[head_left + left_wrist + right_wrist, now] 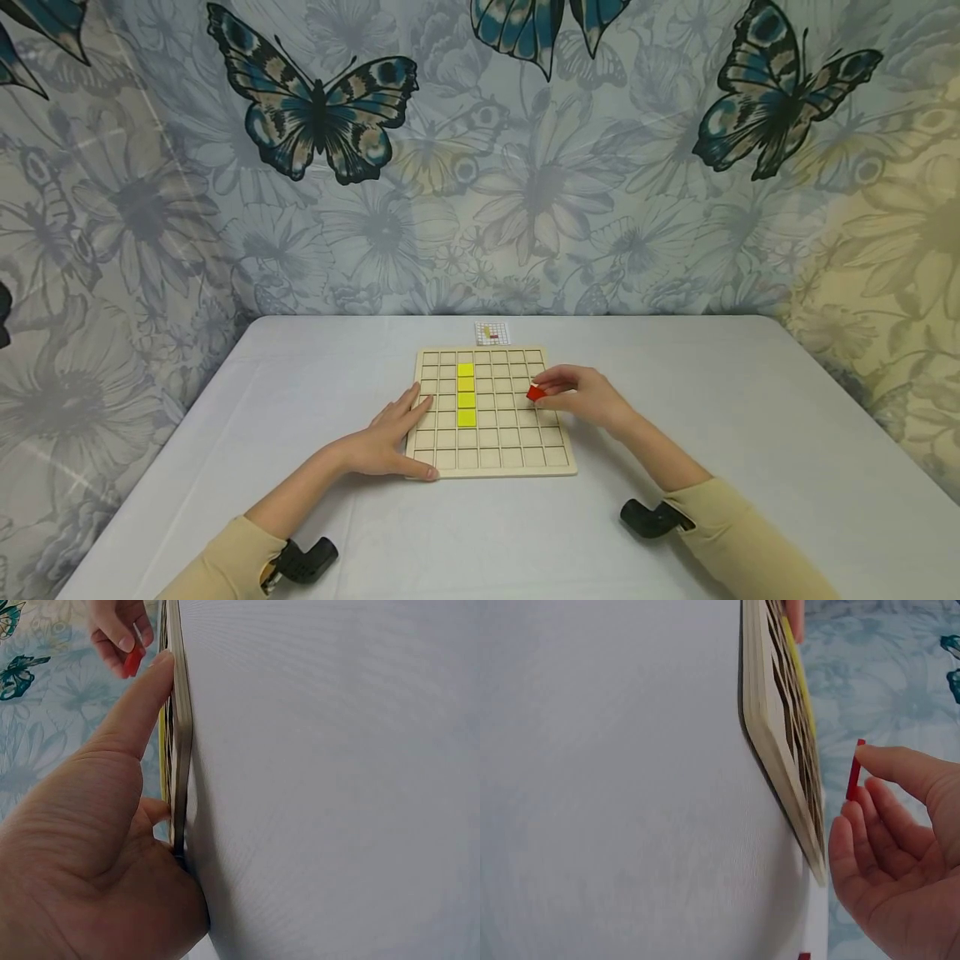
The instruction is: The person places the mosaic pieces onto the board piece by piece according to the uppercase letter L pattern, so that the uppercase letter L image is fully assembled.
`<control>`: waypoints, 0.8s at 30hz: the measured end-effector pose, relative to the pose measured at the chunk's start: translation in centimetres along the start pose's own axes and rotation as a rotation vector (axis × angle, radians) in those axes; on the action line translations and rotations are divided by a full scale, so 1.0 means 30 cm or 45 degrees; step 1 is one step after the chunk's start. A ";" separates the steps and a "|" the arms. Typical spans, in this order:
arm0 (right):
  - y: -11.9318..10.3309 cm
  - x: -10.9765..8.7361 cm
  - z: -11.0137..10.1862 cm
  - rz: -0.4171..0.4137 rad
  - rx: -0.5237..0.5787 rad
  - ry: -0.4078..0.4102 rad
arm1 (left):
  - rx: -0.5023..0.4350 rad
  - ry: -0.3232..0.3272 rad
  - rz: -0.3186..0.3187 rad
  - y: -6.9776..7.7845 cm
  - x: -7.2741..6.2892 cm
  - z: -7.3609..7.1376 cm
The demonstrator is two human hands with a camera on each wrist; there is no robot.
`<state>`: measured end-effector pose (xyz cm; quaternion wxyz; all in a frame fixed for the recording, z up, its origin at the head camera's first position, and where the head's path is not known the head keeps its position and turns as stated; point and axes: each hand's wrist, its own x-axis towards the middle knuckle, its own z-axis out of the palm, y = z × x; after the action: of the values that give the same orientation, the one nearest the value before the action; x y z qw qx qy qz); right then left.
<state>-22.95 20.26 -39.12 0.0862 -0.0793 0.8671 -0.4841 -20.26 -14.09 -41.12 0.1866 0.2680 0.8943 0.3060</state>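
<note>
A wooden grid board (517, 458) lies flat on the table, divided into square cells. Several yellow square tiles (467, 398) fill one vertical run of cells left of its middle. My left hand (382, 442) rests on the board's left edge, fingers spread, with the thumb at the near left corner. Between thumb and fingertips my right hand (585, 396) pinches a red square tile (536, 392), held tilted above the board's right side. Seen from the right wrist, the red tile (856, 771) is edge-on and apart from the board.
A small printed card (492, 333) with a grid and coloured cells lies just behind the board. The white-covered table (337, 350) meets a butterfly-patterned wall (540, 208). A bit of something red (804, 956) shows at the bottom of the right wrist view.
</note>
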 end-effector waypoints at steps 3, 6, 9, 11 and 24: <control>-0.012 0.005 0.019 -0.013 0.000 -0.007 | -0.004 -0.003 -0.004 0.001 -0.001 0.000; -0.023 0.009 0.038 -0.024 0.005 -0.026 | -0.005 -0.004 -0.001 0.002 0.000 0.000; -0.028 0.015 0.057 -0.045 0.015 -0.048 | -0.007 -0.004 0.001 0.002 0.001 0.000; -0.046 0.010 0.068 -0.061 0.015 -0.064 | -0.010 -0.003 -0.001 0.002 0.001 0.000; -0.056 0.040 0.140 -0.165 -0.064 -0.155 | -0.003 -0.010 -0.003 0.005 -0.002 -0.004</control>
<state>-23.09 15.64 -39.94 0.1052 -0.1664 0.8652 -0.4611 -20.20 -14.08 -40.94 0.1907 0.2681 0.8934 0.3059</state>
